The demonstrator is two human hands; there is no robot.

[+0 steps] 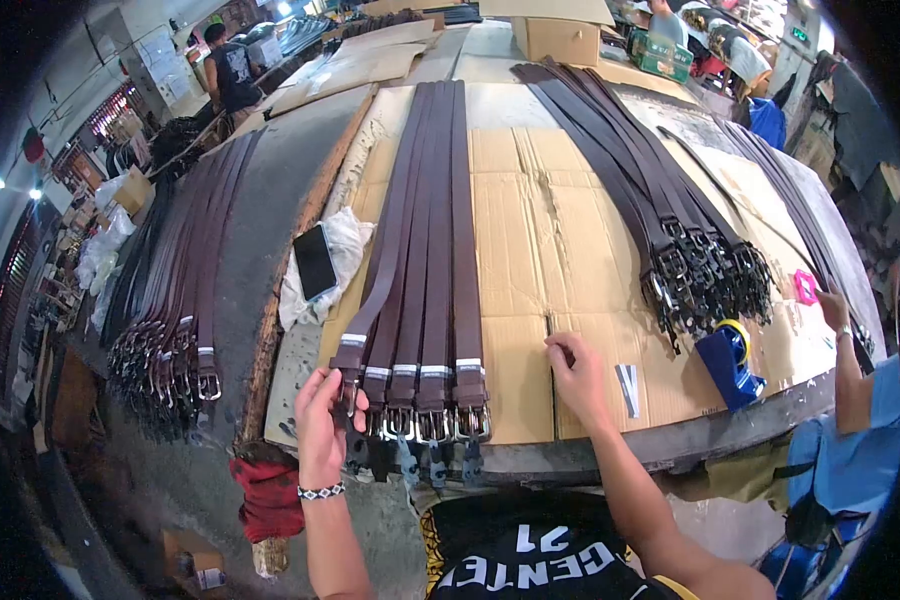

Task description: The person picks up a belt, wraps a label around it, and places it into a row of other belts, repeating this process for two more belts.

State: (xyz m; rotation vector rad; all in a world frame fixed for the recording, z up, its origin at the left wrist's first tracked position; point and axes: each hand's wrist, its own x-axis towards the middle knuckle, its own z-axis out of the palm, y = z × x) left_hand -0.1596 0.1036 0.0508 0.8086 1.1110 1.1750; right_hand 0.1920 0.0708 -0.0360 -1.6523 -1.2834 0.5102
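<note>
My left hand (pixel 322 412) holds the buckle end of the leftmost dark brown belt (pixel 382 270), just below its white label band. Beside it on the cardboard (pixel 530 240) lie several more brown belts (pixel 435 230), side by side, their metal buckles (pixel 435 425) at the table's front edge. My right hand (pixel 577 370) rests over the cardboard to the right of these belts, fingers curled in; whether something small is between them cannot be made out. Right of it are small white label strips (pixel 627 390). A phone (pixel 315 263) lies on a white cloth (pixel 342 235) to the left.
A blue tape dispenser (pixel 730 368) stands near the right front edge. Bundles of belts lie at the right (pixel 670 190) and left (pixel 185 270). A co-worker's hand (pixel 832 305) with a pink object (pixel 805 288) is at the far right. Another person (pixel 232 75) stands back left.
</note>
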